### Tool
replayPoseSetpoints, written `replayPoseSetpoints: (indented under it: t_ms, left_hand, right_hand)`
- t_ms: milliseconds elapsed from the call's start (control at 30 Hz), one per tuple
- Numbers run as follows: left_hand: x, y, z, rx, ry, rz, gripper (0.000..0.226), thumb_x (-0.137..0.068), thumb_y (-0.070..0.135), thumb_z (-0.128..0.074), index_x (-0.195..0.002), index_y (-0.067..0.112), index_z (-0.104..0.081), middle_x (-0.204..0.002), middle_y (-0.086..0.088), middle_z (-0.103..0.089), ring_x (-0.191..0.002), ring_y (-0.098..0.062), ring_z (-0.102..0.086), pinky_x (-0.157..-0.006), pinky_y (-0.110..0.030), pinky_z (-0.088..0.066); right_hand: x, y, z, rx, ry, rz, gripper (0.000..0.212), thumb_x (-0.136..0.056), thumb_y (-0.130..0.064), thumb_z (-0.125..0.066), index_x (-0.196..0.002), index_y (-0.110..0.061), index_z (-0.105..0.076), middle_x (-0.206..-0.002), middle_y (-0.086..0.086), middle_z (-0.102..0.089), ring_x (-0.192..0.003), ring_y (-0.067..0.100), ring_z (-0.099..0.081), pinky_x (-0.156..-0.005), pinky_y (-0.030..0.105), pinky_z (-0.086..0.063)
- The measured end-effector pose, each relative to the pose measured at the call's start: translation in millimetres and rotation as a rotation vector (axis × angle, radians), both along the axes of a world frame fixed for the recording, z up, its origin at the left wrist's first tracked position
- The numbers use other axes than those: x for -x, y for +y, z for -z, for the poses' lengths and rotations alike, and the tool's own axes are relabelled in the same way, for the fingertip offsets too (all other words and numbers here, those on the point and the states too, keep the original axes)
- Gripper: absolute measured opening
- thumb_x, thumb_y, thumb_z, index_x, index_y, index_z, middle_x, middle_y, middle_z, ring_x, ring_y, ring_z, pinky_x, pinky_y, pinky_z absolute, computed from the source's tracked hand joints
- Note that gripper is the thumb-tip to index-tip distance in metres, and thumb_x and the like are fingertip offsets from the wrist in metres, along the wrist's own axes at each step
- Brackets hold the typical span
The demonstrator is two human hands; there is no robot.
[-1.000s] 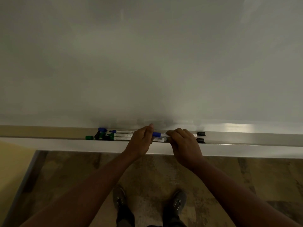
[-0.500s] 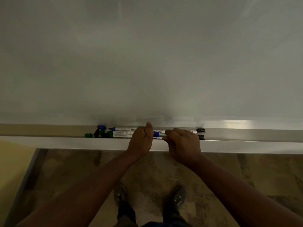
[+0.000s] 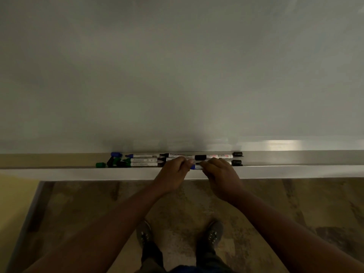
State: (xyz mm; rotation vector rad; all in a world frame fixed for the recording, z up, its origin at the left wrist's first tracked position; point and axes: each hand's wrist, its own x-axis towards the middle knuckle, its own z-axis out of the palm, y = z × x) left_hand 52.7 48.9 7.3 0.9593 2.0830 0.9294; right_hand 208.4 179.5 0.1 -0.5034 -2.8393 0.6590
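Curled round the two ends of one slim white-barrelled marker with a blue end (image 3: 196,167): left hand (image 3: 173,173) pinching the blue end, right hand (image 3: 220,174) gripping the barrel. Held knuckle to knuckle like that probably to press on or pull off the blue cap; cannot tell which. Kept just over the front lip of the long pale-grey whiteboard tray (image 3: 295,157), likely so as to go straight back among the rest. Lying level, long axis left to right along the tray, blue end toward the left. Behind, in the tray: white markers with blue, green and black ends (image 3: 144,160), lined up parallel to it. At the tray's outer ends: loose blue cap (image 3: 116,154), green cap (image 3: 100,164), two black caps (image 3: 237,154).
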Motion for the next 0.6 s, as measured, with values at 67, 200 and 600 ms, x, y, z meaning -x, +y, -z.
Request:
replayPoseSetpoints:
  t_ms: [67, 200, 600]
  left_hand:
    - [0.5, 2.4, 3.7, 0.052, -0.006, 0.06, 0.025, -0.096, 0.042, -0.052, -0.095, 0.02, -0.065, -0.083, -0.001, -0.066, -0.073, -0.01, -0.06, -0.06, -0.018, -0.042]
    - [-3.5, 13.2, 8.3, 0.05, 0.039, 0.1, 0.026, -0.091, 0.023, -0.066, -0.116, 0.019, -0.068, -0.11, 0.002, -0.067, -0.096, -0.01, -0.06, -0.083, -0.021, -0.042]
    - [-12.5, 51.3, 32.5, 0.107, 0.389, 0.09, 0.011, -0.088, 0.02, -0.067, -0.095, 0.012, -0.071, -0.093, -0.003, -0.057, -0.081, -0.019, -0.058, -0.068, -0.026, -0.041]
  right_hand:
    - [-5.5, 8.0, 7.9, -0.031, -0.043, -0.007, 0.034, -0.092, -0.014, -0.059, -0.125, -0.017, -0.062, -0.111, 0.002, -0.062, -0.096, 0.02, -0.053, -0.078, 0.038, -0.047]
    - [-14.6, 19.6, 17.2, -0.032, -0.091, 0.054, 0.034, -0.089, -0.013, -0.06, -0.123, -0.021, -0.063, -0.115, 0.0, -0.061, -0.102, 0.023, -0.053, -0.081, 0.044, -0.047]
    - [-22.1, 58.3, 26.0, -0.091, -0.064, 0.211, 0.03, -0.085, -0.009, -0.069, -0.115, -0.014, -0.068, -0.108, 0.007, -0.059, -0.096, 0.028, -0.053, -0.079, 0.045, -0.045]
